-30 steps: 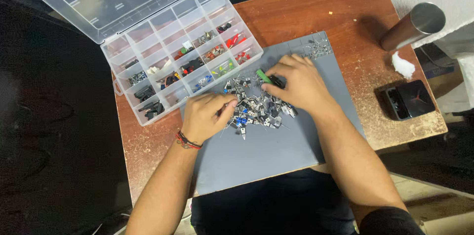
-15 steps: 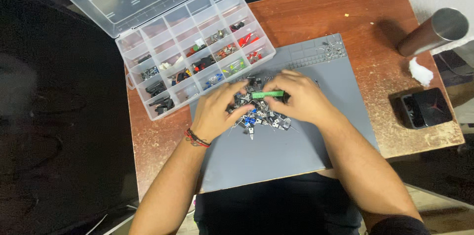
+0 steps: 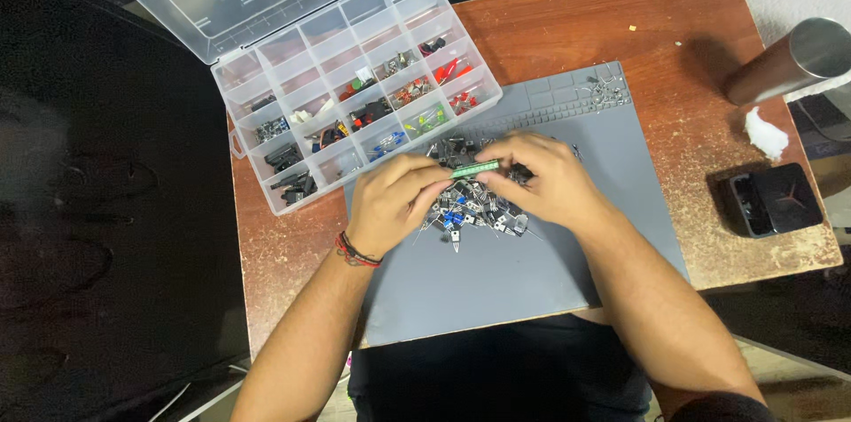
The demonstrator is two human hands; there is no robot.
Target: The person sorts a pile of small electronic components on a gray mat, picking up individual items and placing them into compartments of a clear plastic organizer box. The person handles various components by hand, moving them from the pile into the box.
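Small green strip part [image 3: 475, 169] pinched between left hand [image 3: 399, 200] and right hand [image 3: 550, 181], over the parts pile [image 3: 474, 205] on grey mat [image 3: 532, 280]. Sorting seemingly midway: organizer box [image 3: 355, 103] at 10 o'clock partly filled, pile still sizeable.

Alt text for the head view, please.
Both hands, left hand and right hand, pinch a small green component above a pile of electronic parts on a grey mat; an open clear compartment organizer sits nearby.
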